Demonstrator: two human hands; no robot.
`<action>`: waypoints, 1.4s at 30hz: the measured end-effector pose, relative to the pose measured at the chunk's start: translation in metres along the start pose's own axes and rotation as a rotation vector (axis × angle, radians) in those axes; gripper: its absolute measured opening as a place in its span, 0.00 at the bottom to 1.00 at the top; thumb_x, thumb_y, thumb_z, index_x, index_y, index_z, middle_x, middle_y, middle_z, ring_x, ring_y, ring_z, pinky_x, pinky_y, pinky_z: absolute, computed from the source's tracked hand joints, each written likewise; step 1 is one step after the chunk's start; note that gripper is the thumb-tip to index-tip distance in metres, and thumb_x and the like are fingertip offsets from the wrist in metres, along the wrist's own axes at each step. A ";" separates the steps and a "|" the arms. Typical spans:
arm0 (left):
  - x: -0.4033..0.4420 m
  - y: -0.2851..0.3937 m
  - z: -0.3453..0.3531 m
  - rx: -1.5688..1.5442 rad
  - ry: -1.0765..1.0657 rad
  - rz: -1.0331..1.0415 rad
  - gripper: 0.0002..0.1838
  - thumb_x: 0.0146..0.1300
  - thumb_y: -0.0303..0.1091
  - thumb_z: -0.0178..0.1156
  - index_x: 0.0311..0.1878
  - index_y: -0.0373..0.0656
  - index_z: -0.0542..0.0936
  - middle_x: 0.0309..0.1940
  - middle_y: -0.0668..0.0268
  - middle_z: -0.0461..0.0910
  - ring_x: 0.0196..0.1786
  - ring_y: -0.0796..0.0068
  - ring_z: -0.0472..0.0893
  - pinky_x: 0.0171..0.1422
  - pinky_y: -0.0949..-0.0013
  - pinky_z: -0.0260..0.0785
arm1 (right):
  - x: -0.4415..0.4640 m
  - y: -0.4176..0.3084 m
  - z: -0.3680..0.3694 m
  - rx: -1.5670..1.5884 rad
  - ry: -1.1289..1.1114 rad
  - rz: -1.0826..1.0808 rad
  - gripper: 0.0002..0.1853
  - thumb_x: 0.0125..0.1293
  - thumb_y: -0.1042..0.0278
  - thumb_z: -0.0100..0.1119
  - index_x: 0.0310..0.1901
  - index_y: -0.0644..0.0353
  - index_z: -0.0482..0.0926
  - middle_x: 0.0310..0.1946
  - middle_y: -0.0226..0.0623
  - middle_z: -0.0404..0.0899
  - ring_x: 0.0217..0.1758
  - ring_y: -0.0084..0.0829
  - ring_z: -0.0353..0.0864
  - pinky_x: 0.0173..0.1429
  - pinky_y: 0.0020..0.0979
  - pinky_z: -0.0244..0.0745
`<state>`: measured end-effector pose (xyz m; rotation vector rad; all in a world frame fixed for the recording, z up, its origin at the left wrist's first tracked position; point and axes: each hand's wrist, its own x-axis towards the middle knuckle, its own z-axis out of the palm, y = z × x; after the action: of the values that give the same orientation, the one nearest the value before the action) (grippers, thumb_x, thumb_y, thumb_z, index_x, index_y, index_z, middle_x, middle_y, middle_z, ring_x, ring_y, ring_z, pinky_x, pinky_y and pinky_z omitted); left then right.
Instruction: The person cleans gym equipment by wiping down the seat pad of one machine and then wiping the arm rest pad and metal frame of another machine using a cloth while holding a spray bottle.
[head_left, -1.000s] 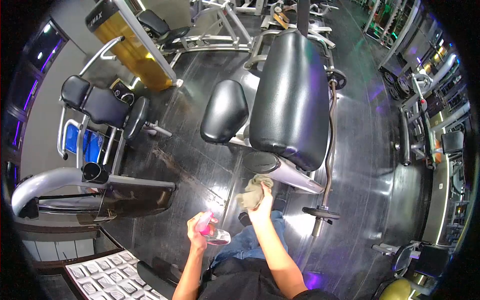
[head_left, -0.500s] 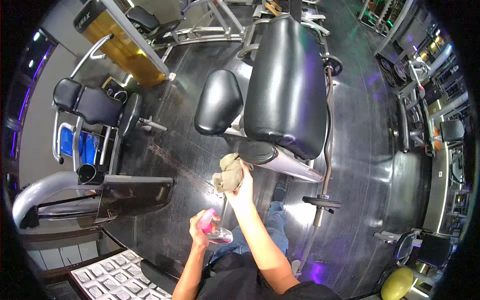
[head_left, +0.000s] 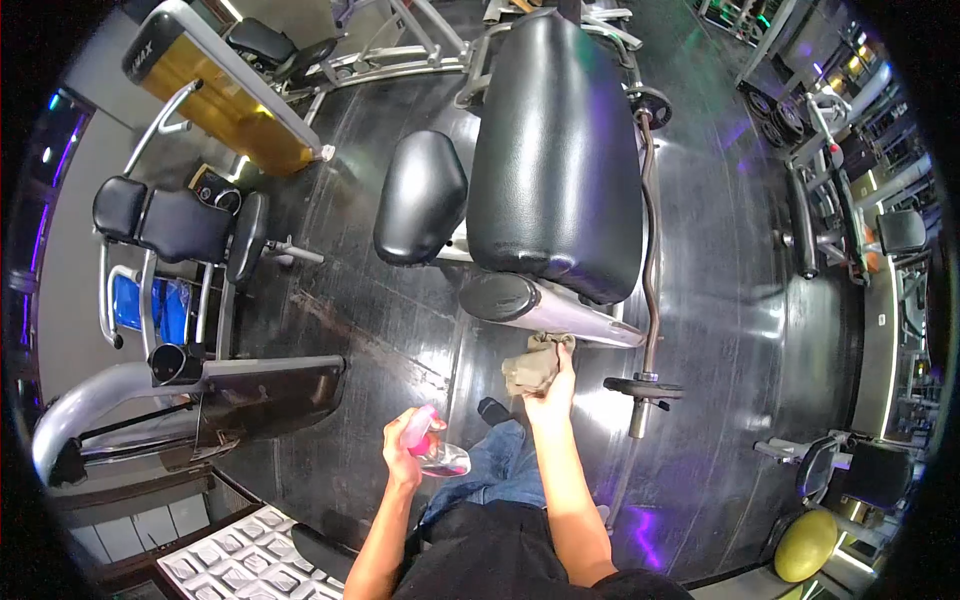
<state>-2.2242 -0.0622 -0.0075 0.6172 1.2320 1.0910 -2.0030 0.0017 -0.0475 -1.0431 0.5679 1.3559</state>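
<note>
My left hand [head_left: 402, 448] is wrapped round a clear spray bottle [head_left: 446, 461] with a pink spray head, tilted in front of my body. In my right hand [head_left: 556, 390] is a bunched beige cloth [head_left: 533, 366], just below the silver frame bar [head_left: 575, 312] of a padded bench; whether it touches the bar I cannot tell. Above the bar stands the large black pad [head_left: 556, 160], with a smaller black seat pad [head_left: 422, 198] to its left. A curved barbell [head_left: 651, 240] rests along the right side of the big pad.
A weight plate [head_left: 643, 388] sits on the barbell's near end. At left are a padded machine [head_left: 190, 222] and a silver-armed machine [head_left: 270, 395]. A yellow ball [head_left: 805, 546] lies at lower right, and more machines line the right wall.
My right hand has moved right with the cloth, from the bar's left end to below its middle. The spray bottle stays in my left hand. My view has shifted slightly, and a foot shows.
</note>
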 end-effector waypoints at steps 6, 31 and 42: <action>0.004 0.007 0.006 0.077 -0.057 0.018 0.28 0.68 0.55 0.43 0.35 0.36 0.79 0.29 0.55 0.81 0.19 0.72 0.71 0.29 0.67 0.65 | -0.028 0.052 0.030 -0.237 0.011 -0.426 0.23 0.71 0.57 0.61 0.60 0.55 0.64 0.53 0.36 0.69 0.57 0.30 0.68 0.66 0.34 0.62; 0.006 0.005 0.031 0.231 -0.129 0.034 0.29 0.69 0.53 0.43 0.35 0.34 0.81 0.28 0.57 0.82 0.20 0.73 0.73 0.29 0.70 0.65 | -0.067 0.016 0.042 -0.847 -0.214 -1.227 0.18 0.64 0.72 0.63 0.55 0.64 0.75 0.52 0.48 0.74 0.57 0.45 0.75 0.65 0.39 0.68; 0.001 0.000 0.025 0.273 -0.174 0.087 0.29 0.70 0.52 0.44 0.37 0.33 0.82 0.29 0.59 0.83 0.20 0.76 0.74 0.29 0.71 0.65 | 0.020 -0.045 -0.032 -1.023 0.183 -1.234 0.17 0.66 0.76 0.56 0.57 0.63 0.76 0.50 0.45 0.78 0.56 0.43 0.78 0.63 0.39 0.70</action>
<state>-2.2005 -0.0566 -0.0009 0.9619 1.2196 0.9246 -1.9486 -0.0100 -0.0672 -1.8709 -0.7142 0.3373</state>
